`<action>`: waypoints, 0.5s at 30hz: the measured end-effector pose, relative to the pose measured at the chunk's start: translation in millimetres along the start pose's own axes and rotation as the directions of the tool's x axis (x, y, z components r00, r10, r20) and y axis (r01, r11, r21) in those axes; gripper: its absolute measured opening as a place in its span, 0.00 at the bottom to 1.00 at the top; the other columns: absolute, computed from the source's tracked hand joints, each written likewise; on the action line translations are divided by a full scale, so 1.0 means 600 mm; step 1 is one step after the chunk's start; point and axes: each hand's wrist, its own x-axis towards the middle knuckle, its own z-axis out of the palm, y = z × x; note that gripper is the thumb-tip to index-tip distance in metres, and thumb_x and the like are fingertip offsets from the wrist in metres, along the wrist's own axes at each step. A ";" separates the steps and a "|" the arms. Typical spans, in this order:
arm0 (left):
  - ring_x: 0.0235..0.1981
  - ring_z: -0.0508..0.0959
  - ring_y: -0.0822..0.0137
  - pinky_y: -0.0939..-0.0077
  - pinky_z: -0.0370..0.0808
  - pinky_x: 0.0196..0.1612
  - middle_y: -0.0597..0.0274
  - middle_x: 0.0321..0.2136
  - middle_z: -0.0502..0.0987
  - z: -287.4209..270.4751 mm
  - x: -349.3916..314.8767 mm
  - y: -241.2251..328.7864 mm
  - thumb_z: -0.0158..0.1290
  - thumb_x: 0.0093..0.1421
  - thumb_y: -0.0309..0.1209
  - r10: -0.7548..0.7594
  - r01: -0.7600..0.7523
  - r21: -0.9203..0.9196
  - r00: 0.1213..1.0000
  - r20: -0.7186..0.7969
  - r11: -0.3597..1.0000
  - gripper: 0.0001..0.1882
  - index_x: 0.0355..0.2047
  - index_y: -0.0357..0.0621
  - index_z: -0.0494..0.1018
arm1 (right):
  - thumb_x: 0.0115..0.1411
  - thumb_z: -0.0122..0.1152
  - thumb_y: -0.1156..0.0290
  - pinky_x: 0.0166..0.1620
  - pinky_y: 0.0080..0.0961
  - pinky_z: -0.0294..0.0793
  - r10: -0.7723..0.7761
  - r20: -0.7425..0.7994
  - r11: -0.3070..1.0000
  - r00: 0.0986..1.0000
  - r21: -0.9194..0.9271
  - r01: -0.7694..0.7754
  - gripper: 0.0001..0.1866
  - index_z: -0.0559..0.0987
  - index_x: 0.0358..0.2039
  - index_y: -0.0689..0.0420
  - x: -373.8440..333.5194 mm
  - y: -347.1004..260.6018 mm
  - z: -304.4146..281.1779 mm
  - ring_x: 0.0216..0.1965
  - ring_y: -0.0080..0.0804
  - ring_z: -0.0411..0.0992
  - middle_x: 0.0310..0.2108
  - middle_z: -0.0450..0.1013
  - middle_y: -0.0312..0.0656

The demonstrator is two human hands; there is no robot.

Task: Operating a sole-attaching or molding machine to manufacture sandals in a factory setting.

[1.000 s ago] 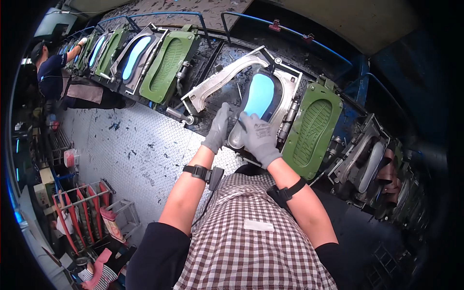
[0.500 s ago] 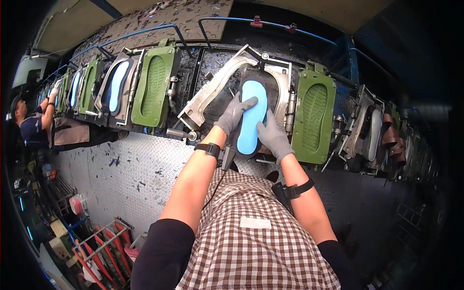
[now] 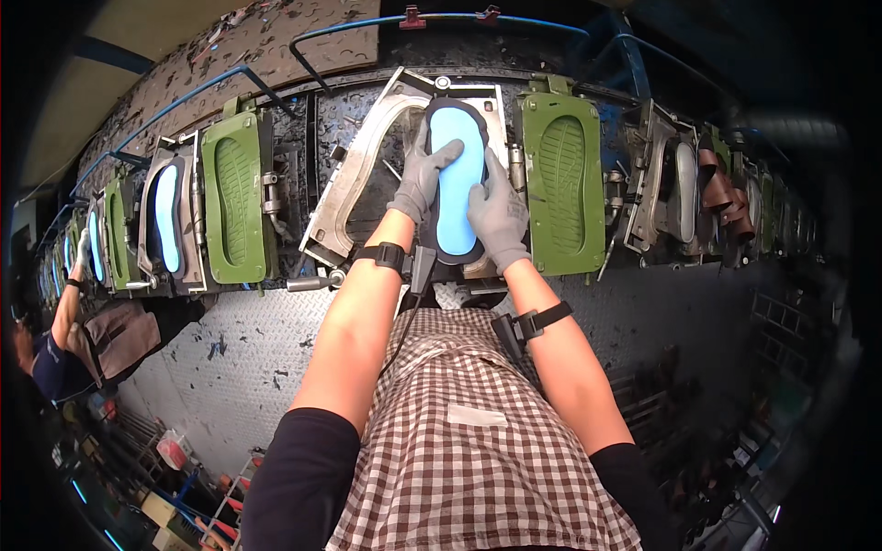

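My grey-gloved hands hold a long blue insole backed by a dark, sole-shaped piece whose rim shows around it. Across the blue face lies the thumb of my left hand, while its fingers wrap the left edge. My right hand grips the opposite edge lower down, its thumb at the blue surface. Beneath and beyond the piece is a silver metal mould frame, its two arms spread and joined at a far pivot. The piece covers part of the frame; my fingertips are partly hidden.
Green mould plates with sole-shaped hollows flank the frame. Along the bench are more moulds, some with blue insoles. A blue rail runs behind. At far left, a co-worker's arm reaches to the bench above the metal floor.
The insole and both hands have moved right and slightly farther away relative to the silver frame, closer to its right arm. The whole view has shifted too. Both hands keep their hold.
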 end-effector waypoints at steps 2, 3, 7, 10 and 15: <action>0.52 0.77 0.61 0.69 0.76 0.56 0.52 0.55 0.74 0.003 -0.002 0.000 0.66 0.58 0.33 0.062 -0.059 0.053 0.996 -0.056 0.997 0.45 0.71 0.40 0.54 | 0.62 0.49 0.64 0.56 0.43 0.74 0.078 0.095 0.994 0.992 -0.079 -0.070 0.33 0.65 0.70 0.39 0.016 -0.032 -0.034 0.53 0.49 0.76 0.55 0.76 0.50; 0.53 0.76 0.62 0.68 0.75 0.56 0.53 0.55 0.73 0.017 -0.012 0.000 0.65 0.59 0.34 0.112 -0.106 0.098 0.992 -0.058 0.990 0.44 0.70 0.40 0.54 | 0.62 0.49 0.64 0.56 0.43 0.74 0.087 0.088 0.993 0.992 -0.082 -0.080 0.33 0.65 0.70 0.39 0.005 -0.019 -0.040 0.53 0.49 0.76 0.55 0.76 0.50; 0.55 0.73 0.64 0.69 0.73 0.58 0.53 0.58 0.71 0.048 -0.116 -0.021 0.57 0.66 0.40 -0.023 0.025 0.073 0.999 -0.032 0.997 0.38 0.70 0.38 0.54 | 0.65 0.51 0.63 0.57 0.39 0.74 0.026 0.220 0.999 0.975 -0.043 -0.017 0.32 0.65 0.70 0.44 -0.033 0.025 -0.093 0.51 0.45 0.78 0.56 0.76 0.48; 0.63 0.69 0.58 0.67 0.66 0.64 0.43 0.63 0.67 0.014 -0.175 -0.069 0.60 0.65 0.37 0.001 -0.002 0.229 1.000 0.004 0.973 0.43 0.71 0.32 0.49 | 0.66 0.57 0.69 0.46 0.24 0.74 -0.023 0.190 0.971 0.982 0.237 -0.023 0.31 0.65 0.69 0.61 -0.050 0.090 -0.170 0.37 0.24 0.75 0.45 0.78 0.47; 0.61 0.70 0.60 0.70 0.69 0.62 0.44 0.66 0.65 0.061 -0.238 -0.058 0.49 0.73 0.38 0.374 -0.205 0.466 0.875 -0.307 0.861 0.33 0.69 0.29 0.54 | 0.67 0.56 0.67 0.46 0.27 0.75 0.303 -0.491 0.851 0.817 0.525 0.000 0.27 0.69 0.64 0.66 -0.006 0.393 -0.352 0.37 0.34 0.75 0.46 0.75 0.52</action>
